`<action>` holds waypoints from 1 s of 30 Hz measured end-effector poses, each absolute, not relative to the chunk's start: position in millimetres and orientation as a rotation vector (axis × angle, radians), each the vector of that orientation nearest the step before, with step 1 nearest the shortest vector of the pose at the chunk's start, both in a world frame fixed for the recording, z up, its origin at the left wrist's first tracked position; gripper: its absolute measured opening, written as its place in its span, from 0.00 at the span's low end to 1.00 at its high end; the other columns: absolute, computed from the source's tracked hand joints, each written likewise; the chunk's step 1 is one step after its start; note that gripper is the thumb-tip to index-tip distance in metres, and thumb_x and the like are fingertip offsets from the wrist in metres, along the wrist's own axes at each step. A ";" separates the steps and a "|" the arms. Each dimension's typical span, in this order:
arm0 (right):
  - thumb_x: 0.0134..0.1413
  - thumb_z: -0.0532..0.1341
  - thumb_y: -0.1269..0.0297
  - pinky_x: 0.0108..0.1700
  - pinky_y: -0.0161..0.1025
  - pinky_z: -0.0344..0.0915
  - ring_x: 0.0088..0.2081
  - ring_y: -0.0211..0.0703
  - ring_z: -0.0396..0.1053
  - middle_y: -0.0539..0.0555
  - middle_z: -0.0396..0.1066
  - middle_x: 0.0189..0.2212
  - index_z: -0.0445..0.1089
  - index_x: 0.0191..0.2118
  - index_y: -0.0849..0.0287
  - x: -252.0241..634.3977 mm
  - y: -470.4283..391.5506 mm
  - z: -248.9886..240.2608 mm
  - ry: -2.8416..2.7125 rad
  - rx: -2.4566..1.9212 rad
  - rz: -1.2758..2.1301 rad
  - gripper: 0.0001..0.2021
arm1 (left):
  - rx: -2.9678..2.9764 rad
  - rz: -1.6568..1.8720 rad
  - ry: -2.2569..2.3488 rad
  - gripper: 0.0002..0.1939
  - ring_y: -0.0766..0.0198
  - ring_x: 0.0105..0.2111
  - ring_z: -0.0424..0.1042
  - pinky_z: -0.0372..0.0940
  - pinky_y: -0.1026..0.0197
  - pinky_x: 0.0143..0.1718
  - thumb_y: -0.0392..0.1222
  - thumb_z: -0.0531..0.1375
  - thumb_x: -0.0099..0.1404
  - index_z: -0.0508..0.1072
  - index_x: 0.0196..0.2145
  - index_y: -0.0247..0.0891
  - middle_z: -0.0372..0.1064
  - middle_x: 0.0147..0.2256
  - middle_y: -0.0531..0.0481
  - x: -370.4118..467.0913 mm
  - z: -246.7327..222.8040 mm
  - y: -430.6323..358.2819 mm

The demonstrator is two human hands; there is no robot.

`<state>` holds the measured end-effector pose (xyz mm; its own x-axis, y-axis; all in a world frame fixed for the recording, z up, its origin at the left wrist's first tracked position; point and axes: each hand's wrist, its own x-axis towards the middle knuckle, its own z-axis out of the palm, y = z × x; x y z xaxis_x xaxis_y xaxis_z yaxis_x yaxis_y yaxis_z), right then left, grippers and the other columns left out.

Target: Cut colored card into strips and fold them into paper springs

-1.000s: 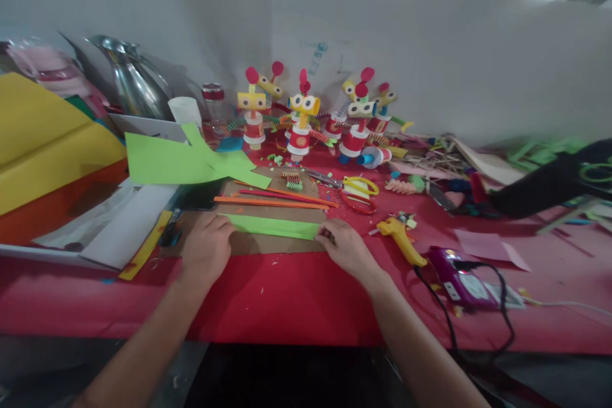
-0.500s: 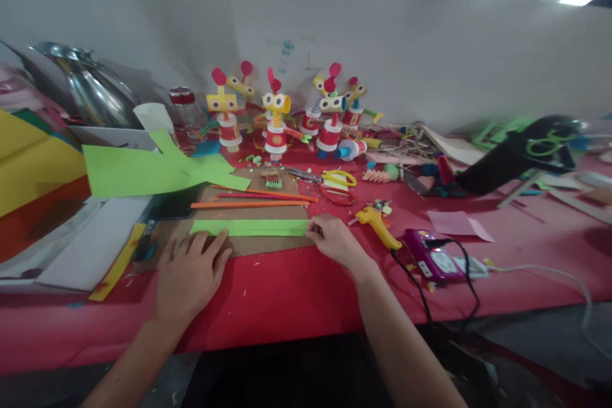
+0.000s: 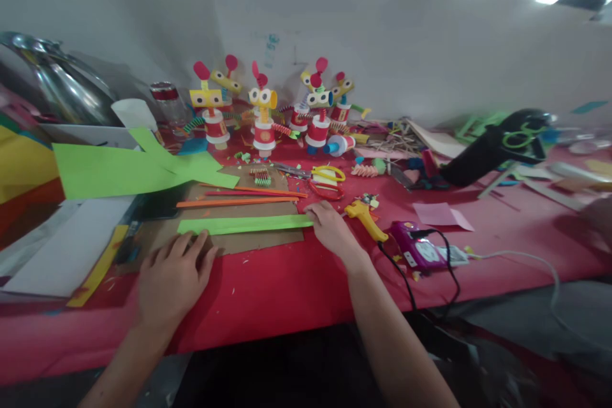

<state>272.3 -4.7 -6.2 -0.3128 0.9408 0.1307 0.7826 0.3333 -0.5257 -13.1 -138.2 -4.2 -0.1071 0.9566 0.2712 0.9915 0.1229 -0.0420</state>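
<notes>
A long bright green paper strip lies across a piece of brown cardboard. My left hand rests with spread fingers at the strip's left end, fingertips on its lower edge. At the right end, my right hand pinches the strip between thumb and fingers. Just beyond it are narrow orange strips, a small folded striped paper spring and scissors with yellow and red handles. A large cut green sheet lies to the left.
Several paper-cup figures stand along the back wall. On the right are a yellow glue gun, a purple power socket with cables, and a tilted black holder. A metal jug and a white box are at the left.
My right hand has moved slightly right relative to the cardboard, and the strip's right end now reaches past the cardboard's edge. My left hand stays at the left end. The view has turned slightly right.
</notes>
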 end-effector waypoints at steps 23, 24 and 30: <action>0.56 0.61 0.60 0.26 0.31 0.60 0.24 0.36 0.67 0.49 0.70 0.22 0.67 0.29 0.58 240.9 -137.2 7.7 -1.705 -1.148 1.132 0.09 | -0.390 -3.499 -2.386 0.19 0.55 0.47 0.73 0.70 0.54 0.46 0.40 0.62 0.59 0.72 0.48 0.39 0.73 0.47 0.43 74.8 26.5 -155.5; 0.57 0.60 0.60 0.24 0.30 0.58 0.22 0.35 0.66 0.48 0.68 0.20 0.67 0.28 0.58 235.8 -143.9 3.2 -1.713 -1.179 1.030 0.09 | -0.250 -3.544 -2.306 0.16 0.56 0.46 0.74 0.70 0.54 0.46 0.39 0.60 0.59 0.73 0.46 0.39 0.74 0.46 0.44 73.4 32.2 -151.1; 0.59 0.58 0.66 0.25 0.28 0.60 0.21 0.33 0.65 0.47 0.69 0.21 0.66 0.31 0.58 203.8 -164.9 -14.8 -1.653 -1.160 0.741 0.06 | -0.142 -3.587 -1.930 0.17 0.60 0.41 0.74 0.71 0.55 0.42 0.53 0.52 0.67 0.73 0.44 0.41 0.74 0.43 0.47 64.6 45.4 -139.2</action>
<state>203.8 -164.9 -14.8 -0.0979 0.9297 0.3550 0.3538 0.3659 -0.8608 64.6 -139.2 45.4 -0.5922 0.7342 -0.3321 -0.6817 -0.2366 0.6924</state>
